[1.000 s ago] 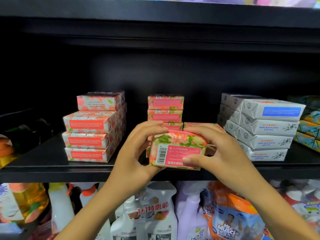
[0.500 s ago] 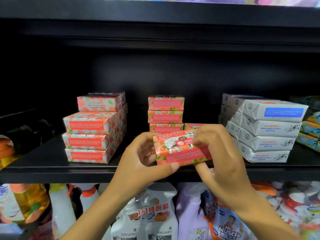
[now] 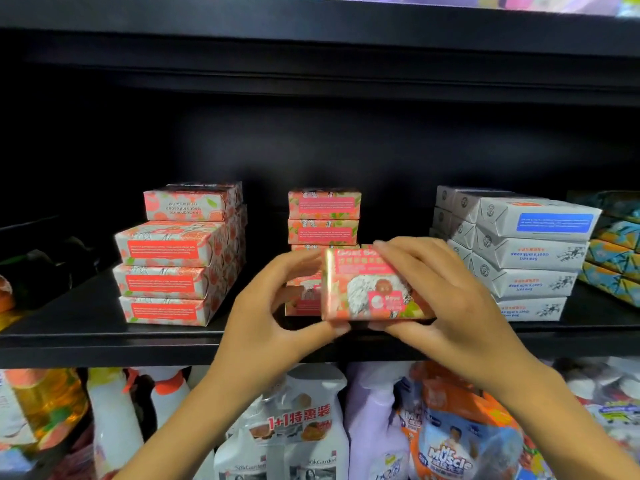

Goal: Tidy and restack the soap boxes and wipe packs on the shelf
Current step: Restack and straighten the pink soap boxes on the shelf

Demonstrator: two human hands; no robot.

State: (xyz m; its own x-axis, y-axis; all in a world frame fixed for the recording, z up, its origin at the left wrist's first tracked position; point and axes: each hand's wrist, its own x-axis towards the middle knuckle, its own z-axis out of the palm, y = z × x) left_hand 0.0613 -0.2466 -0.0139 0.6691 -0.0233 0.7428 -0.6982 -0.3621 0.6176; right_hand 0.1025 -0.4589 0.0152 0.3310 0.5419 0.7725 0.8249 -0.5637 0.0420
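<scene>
Currently the pink soap box (image 3: 367,289) is held printed face toward the camera, just above the shelf's (image 3: 104,341) near edge and in front of the middle stack (image 3: 323,216). The left hand (image 3: 270,317) pinches its left end between thumb and curled fingers; the right hand (image 3: 450,306) clasps its right end, top and bottom. Judged light, stiff carton with glossy and possibly slick faces and crushable corners, so grip the short ends and squeeze moderately.

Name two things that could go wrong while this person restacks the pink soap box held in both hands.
The pink soap box, gripped by the left hand and right hand above the front edge of the shelf, could slip onto the bottles below. Setting it down might topple the narrow middle stack right behind it.
</scene>
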